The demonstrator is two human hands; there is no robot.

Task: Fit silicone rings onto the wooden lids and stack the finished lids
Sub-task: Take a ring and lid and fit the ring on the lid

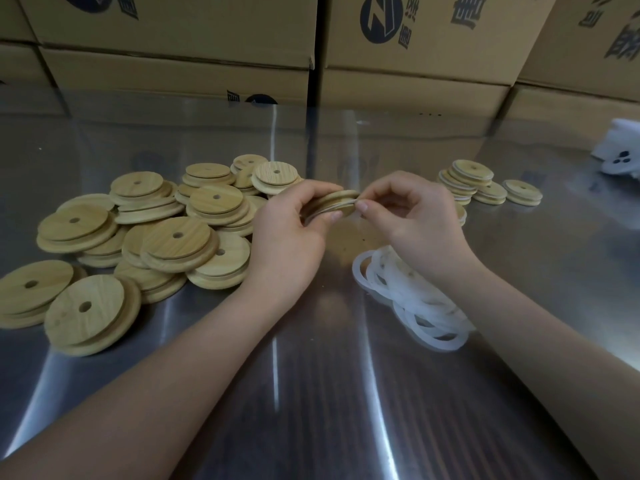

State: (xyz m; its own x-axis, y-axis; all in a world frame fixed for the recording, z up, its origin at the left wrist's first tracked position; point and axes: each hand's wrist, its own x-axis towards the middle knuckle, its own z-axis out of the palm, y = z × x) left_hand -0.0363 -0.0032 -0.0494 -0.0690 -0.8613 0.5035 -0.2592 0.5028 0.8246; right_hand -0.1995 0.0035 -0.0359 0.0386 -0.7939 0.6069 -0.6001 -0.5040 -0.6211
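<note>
Round wooden lid (332, 201), centre frame: mostly covered by the left hand (294, 223) gripping it, only the edge shows. Thin pale silicone ring (341, 204) on it is a sliver, its end lost in the right hand (412, 209) pinch; seating can't tell. Second wooden lid (461, 213) behind that hand is nearly all hidden. Heap of translucent white rings (415, 299), lower right: partly under the forearm. White plastic object (620, 150), right edge: cropped, blurred, unidentifiable. Brown cardboard boxes (173, 29), top: print cut off. Leftmost pale wooden disc (24, 289) is clipped by the left edge.

wooden lids (176, 239): pale tan, fine grain streaks
silicone rings (420, 299): translucent white
counter (311, 393): grey brushed steel
cardboard boxes (180, 26): brown, dark navy print
</note>
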